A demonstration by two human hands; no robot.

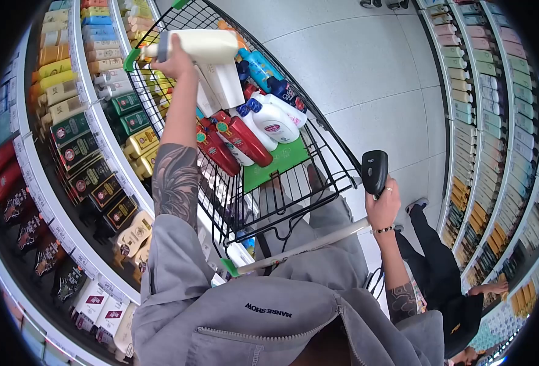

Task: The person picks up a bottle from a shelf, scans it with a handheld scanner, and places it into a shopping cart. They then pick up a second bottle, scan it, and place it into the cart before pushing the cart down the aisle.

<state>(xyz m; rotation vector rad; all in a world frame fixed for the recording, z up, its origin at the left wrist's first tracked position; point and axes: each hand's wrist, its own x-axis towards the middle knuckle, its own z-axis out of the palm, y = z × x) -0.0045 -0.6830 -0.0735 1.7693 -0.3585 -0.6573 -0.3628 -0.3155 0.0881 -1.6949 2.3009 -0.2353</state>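
My left hand (177,64) is closed around the neck end of a cream pump bottle (211,46), which lies on its side above the far part of the shopping cart (327,131). Closed on a black handheld barcode scanner (375,171), my right hand (384,207) is near the right end of the cart's handle (318,245). Beneath the cream bottle, other pale bottles (225,85) stand in the cart. Red bottles (243,139), white bottles (272,122) and a blue bottle (259,68) also fill it. A green panel (275,166) lines its near part.
Shelves of bottles (68,131) run close along the left side. More stocked shelves (483,116) curve along the right. A person in dark clothes (449,287) stands at the lower right, one hand at the shelf. Another person's shoes (384,3) show at the top.
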